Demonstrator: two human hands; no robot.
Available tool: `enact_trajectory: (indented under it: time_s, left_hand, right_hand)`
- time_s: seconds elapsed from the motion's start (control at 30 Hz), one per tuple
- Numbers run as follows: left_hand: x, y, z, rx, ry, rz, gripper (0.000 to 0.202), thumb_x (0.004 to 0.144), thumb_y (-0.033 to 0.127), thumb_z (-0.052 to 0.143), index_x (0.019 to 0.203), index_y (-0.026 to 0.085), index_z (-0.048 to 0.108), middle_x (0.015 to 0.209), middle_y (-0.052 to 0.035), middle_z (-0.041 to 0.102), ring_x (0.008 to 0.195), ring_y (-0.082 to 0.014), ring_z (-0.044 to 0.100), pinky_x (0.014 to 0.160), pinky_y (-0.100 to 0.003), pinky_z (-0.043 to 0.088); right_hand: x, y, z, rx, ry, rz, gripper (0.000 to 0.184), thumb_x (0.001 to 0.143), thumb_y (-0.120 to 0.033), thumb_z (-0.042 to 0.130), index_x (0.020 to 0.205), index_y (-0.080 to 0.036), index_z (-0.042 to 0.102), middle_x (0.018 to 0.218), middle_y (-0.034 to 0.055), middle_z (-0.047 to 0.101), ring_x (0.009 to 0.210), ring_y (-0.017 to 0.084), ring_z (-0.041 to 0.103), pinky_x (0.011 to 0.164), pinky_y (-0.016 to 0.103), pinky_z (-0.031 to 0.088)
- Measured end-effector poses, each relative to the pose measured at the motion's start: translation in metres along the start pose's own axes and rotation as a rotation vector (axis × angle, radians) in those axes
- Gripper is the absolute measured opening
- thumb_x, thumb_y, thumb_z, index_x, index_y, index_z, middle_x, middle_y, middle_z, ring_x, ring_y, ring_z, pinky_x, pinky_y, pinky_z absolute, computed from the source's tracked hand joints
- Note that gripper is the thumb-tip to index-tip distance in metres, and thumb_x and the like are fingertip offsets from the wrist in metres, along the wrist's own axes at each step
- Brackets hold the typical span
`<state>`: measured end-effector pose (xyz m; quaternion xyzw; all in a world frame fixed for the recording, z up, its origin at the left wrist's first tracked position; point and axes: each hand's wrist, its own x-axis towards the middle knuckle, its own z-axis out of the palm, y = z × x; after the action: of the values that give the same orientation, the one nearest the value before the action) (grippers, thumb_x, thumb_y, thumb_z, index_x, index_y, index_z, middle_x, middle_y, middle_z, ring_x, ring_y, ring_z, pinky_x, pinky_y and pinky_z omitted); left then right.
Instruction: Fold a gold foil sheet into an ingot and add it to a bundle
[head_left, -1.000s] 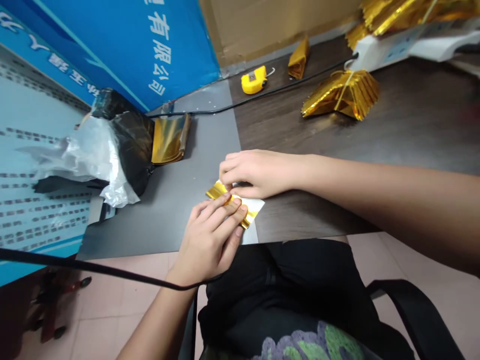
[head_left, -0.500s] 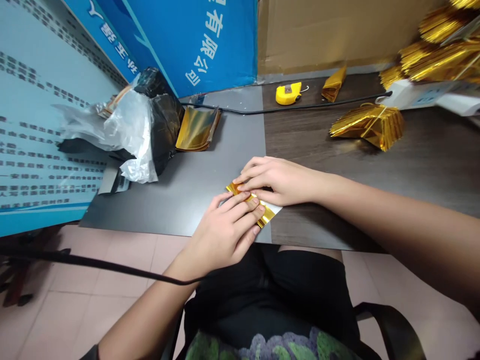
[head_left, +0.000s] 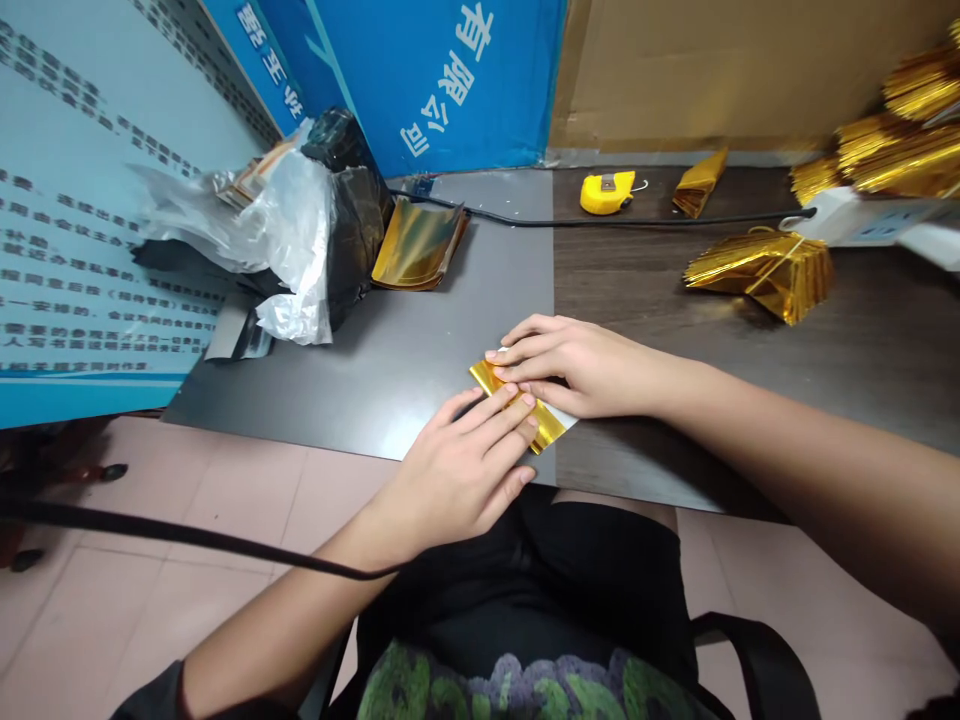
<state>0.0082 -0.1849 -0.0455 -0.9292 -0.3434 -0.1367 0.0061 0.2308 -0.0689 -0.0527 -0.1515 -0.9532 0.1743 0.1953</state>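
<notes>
A small folded piece of gold foil paper (head_left: 546, 426) lies flat near the front edge of the grey mat (head_left: 390, 370). Its white underside shows at the right. My left hand (head_left: 457, 470) presses down on it from the near side with flat, outstretched fingers. From the far side my right hand (head_left: 585, 365) pins the same piece with its fingertips. Most of the paper is hidden under the two hands.
A stack of gold foil sheets (head_left: 418, 245) leans against black and clear plastic bags (head_left: 300, 235) at the back left. Further right lie a yellow tape measure (head_left: 606, 192), a black cable (head_left: 600, 220) and tied gold foil bundles (head_left: 772, 268). A blue printed board (head_left: 420, 70) stands behind.
The view has swung left and tilted, so everything sits further right in the picture. Both hands stay pressed on the gold paper in nearly the same grip.
</notes>
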Motion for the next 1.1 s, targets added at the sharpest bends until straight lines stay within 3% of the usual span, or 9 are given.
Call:
enact_trajectory:
  time_s: [0.2,0.43,0.63,0.93,1.1]
  left_hand:
    - [-0.005,0.003,0.003,0.024,0.060,-0.002,0.046,0.104,0.047,0.046,0.131,0.014,0.064,0.130,-0.0093,0.069,0.124,-0.0269,0.059,0.103,-0.042,0.047]
    - [-0.008,0.004,0.004,0.004,0.067,0.019,0.045,0.102,0.044,0.050,0.130,0.012,0.062,0.126,-0.0085,0.070,0.123,-0.0284,0.060,0.103,-0.045,0.047]
    - [-0.008,0.004,0.005,0.026,0.060,0.022,0.042,0.097,0.046,0.060,0.125,0.015,0.065,0.118,-0.0106,0.068,0.118,-0.0319,0.058,0.091,-0.044,0.051]
    - [-0.009,0.005,0.007,0.026,0.075,0.035,0.042,0.095,0.046,0.064,0.127,0.018,0.065,0.123,-0.0126,0.066,0.120,-0.0342,0.056,0.092,-0.047,0.053]
    - [-0.012,0.007,0.006,0.016,0.042,0.029,0.043,0.094,0.043,0.065,0.129,0.018,0.065,0.134,-0.0151,0.063,0.131,-0.0366,0.053,0.100,-0.047,0.050]
  right_hand:
    - [0.000,-0.001,-0.002,-0.009,-0.034,0.008,0.034,0.101,-0.036,0.059,0.123,-0.016,0.076,0.132,0.0090,0.072,0.122,0.029,0.059,0.101,0.048,0.055]
    - [-0.002,-0.002,-0.009,-0.004,-0.114,0.008,0.041,0.101,-0.038,0.059,0.132,-0.014,0.070,0.142,0.0103,0.065,0.131,0.030,0.055,0.107,0.049,0.051]
    - [-0.005,0.000,-0.014,-0.003,-0.180,0.000,0.052,0.098,-0.044,0.064,0.142,-0.016,0.064,0.149,0.0111,0.060,0.137,0.032,0.050,0.111,0.051,0.047]
    - [-0.006,0.001,-0.018,0.023,-0.253,0.003,0.061,0.097,-0.043,0.064,0.149,-0.012,0.056,0.156,0.0128,0.052,0.141,0.033,0.045,0.116,0.050,0.041]
    - [-0.008,0.002,-0.018,0.043,-0.271,0.014,0.067,0.094,-0.042,0.069,0.154,-0.018,0.051,0.161,0.0099,0.047,0.145,0.033,0.041,0.119,0.050,0.038]
